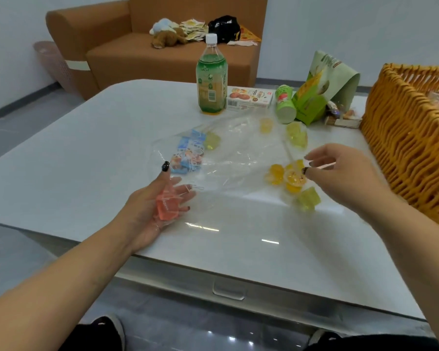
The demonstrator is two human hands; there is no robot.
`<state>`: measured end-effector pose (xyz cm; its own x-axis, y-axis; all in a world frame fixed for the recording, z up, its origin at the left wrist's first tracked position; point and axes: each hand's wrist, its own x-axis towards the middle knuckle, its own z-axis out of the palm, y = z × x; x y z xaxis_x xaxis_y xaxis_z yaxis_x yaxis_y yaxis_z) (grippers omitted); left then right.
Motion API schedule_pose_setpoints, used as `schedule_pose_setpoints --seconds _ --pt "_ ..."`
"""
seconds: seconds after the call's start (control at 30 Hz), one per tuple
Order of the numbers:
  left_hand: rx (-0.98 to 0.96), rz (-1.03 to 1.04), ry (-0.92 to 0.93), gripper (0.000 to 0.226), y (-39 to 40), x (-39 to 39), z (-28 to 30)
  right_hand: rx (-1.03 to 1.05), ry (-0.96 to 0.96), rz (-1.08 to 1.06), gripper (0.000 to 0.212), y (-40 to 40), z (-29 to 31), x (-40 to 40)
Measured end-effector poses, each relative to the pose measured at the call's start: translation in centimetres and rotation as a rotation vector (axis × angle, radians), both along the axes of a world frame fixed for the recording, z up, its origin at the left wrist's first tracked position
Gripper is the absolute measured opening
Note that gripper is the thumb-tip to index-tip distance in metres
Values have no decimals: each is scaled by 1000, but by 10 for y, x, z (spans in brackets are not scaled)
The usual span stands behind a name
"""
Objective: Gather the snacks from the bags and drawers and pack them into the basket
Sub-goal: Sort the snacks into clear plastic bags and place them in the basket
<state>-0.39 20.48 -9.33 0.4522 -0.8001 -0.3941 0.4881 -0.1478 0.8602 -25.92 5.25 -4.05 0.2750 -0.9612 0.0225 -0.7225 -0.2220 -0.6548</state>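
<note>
I am cradling a slippery pink jelly cup [166, 205] in my open left fingers [185, 192] while my right fingers [314, 164] are pinching the orange jelly cup [295, 179] just below them by its stiff rim.

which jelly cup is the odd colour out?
The pink-red jelly cup lying in the open palm of the left hand. Every other jelly cup, on the table or at the right hand, is yellow, orange or green.
</note>
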Motion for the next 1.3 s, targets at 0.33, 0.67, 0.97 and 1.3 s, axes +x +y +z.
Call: schedule_pose_setpoints --seconds 0.33,0.67,0.97,1.3 --pt "-21 -40 -116 85 -1 -9 -8 -143 451 70 62 5 -63 15" --pt "-84 -110 -139 112 5 0 -18 308 -275 21 17 -11 -5 4" --pt "-102 -227 -245 113 3 -8 -14 879 -300 610 53 -9 31 -42" --pt "-70 -321 -83 117 -5 -15 -10 1227 -655 1001 57 -8 20 -28"
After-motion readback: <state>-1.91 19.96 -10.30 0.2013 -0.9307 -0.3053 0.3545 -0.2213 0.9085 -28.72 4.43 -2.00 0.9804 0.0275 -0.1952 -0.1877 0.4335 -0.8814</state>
